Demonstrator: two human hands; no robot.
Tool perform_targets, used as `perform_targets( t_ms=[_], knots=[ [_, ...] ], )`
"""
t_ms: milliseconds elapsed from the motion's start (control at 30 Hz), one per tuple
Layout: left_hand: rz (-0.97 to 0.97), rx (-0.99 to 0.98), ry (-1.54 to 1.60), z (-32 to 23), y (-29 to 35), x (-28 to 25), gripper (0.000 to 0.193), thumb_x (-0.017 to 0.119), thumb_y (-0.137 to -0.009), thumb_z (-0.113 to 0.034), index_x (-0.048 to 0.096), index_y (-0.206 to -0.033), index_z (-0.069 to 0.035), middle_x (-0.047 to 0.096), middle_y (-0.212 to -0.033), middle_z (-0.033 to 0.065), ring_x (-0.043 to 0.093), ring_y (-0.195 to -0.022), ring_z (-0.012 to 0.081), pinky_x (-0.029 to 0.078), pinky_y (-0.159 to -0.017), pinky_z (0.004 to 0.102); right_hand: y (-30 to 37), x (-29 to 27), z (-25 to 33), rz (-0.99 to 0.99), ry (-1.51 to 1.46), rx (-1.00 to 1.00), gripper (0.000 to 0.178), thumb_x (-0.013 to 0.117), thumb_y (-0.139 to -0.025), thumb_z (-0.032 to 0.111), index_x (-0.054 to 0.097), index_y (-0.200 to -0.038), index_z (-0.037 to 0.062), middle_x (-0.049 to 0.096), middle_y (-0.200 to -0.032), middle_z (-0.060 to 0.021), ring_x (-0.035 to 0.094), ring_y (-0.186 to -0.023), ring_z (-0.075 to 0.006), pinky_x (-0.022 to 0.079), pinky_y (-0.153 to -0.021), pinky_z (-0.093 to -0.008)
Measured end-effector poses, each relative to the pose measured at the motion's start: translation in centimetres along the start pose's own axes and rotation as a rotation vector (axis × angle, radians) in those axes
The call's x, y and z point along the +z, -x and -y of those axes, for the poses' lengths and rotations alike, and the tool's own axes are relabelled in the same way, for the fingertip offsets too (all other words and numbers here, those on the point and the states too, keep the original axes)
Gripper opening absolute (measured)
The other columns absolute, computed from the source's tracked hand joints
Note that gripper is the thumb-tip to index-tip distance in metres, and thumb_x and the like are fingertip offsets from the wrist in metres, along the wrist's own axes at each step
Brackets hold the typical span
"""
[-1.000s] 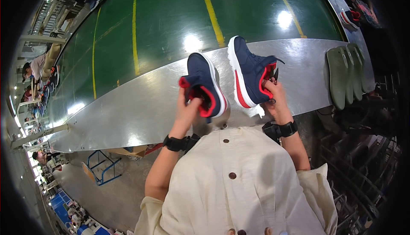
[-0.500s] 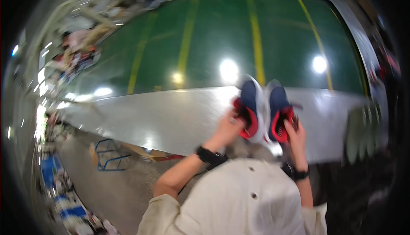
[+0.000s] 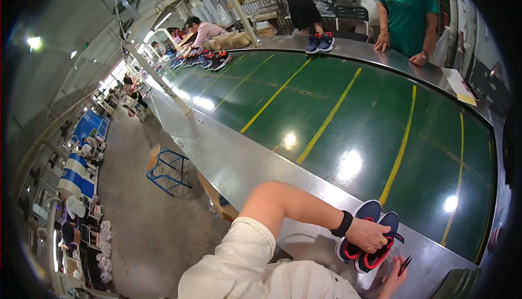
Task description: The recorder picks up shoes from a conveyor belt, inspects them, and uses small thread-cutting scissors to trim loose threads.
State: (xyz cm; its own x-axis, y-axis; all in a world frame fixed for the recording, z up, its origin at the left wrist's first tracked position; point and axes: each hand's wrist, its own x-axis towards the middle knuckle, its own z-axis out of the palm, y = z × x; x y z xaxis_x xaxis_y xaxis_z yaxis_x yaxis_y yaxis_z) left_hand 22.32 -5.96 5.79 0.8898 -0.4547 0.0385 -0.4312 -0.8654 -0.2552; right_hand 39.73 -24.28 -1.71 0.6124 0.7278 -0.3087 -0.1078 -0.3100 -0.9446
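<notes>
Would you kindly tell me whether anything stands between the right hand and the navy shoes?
Nothing visible at the side: only a gap over the metal surface separates the right hand from the navy shoes. The small dark tool in that hand points away from them. From above, the left hand partly covers the shoes.
</notes>
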Motion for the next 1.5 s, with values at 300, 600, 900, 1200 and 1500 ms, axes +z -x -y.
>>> perform_targets(
  t_ms=[300, 600, 900, 1200, 1500],
  knots=[
    [0.196, -0.913, 0.147, 20.6, -4.4, 3.7, 0.015, 0.058, -0.065, -0.017, 0.065, -0.077, -0.011, 0.063, -0.075, 0.0090, 0.061, -0.080, 0.0289, 0.016, -0.098, 0.0640, -0.4, -3.2, -0.9, -0.213, 0.619, -0.420, 0.017, 0.054, -0.084, 0.012, 0.064, -0.092, 0.0001, 0.064, -0.085, -0.0138, 0.059, -0.079, -0.0263, 0.047, -0.073, -0.0349],
    [-0.297, -1.551, 0.241, 35.2, -1.7, 11.3, 0.051, 0.056, -0.080, -0.034, 0.047, -0.121, -0.005, 0.040, -0.131, 0.0193, 0.032, -0.127, 0.0338, 0.025, -0.098, 0.0605, 1.0, -3.7, -1.3, -0.237, 0.466, -0.408, 0.016, 0.050, -0.077, 0.001, 0.064, -0.085, 0.0001, 0.063, -0.083, -0.0147, 0.058, -0.077, -0.0295, 0.047, -0.071, -0.0366],
    [-0.212, -0.983, -0.163, 29.7, 0.1, 10.5, 0.059, 0.065, -0.069, -0.028, 0.048, -0.121, -0.008, 0.029, -0.139, 0.0146, 0.021, -0.133, 0.0309, 0.021, -0.102, 0.0578, 0.1, -3.3, -1.9, -0.251, 0.438, -0.495, 0.012, 0.052, -0.076, 0.005, 0.061, -0.081, -0.0014, 0.060, -0.078, -0.0158, 0.057, -0.071, -0.0297, 0.047, -0.067, -0.0369],
    [-0.343, -1.136, -0.249, 22.8, 6.8, 0.4, 0.010, 0.059, -0.068, -0.012, 0.050, -0.074, -0.010, 0.048, -0.082, 0.0084, 0.053, -0.090, 0.0248, 0.042, -0.081, 0.0457, -1.4, -3.5, -2.7, -0.299, 0.547, -0.457, 0.016, 0.053, -0.077, 0.011, 0.065, -0.085, 0.0049, 0.062, -0.080, -0.0153, 0.057, -0.073, -0.0305, 0.046, -0.069, -0.0376],
    [-0.902, -0.657, -0.421, 9.3, 4.2, -23.9, 0.029, 0.064, -0.068, -0.010, 0.040, -0.053, -0.010, 0.038, -0.048, 0.0033, 0.041, -0.037, 0.0209, 0.032, -0.036, 0.0306, -2.7, -3.8, -3.0, -0.301, 0.670, -0.430, 0.020, 0.053, -0.080, 0.018, 0.065, -0.082, 0.0016, 0.063, -0.078, -0.0180, 0.059, -0.074, -0.0342, 0.046, -0.071, -0.0404]
  ],
)
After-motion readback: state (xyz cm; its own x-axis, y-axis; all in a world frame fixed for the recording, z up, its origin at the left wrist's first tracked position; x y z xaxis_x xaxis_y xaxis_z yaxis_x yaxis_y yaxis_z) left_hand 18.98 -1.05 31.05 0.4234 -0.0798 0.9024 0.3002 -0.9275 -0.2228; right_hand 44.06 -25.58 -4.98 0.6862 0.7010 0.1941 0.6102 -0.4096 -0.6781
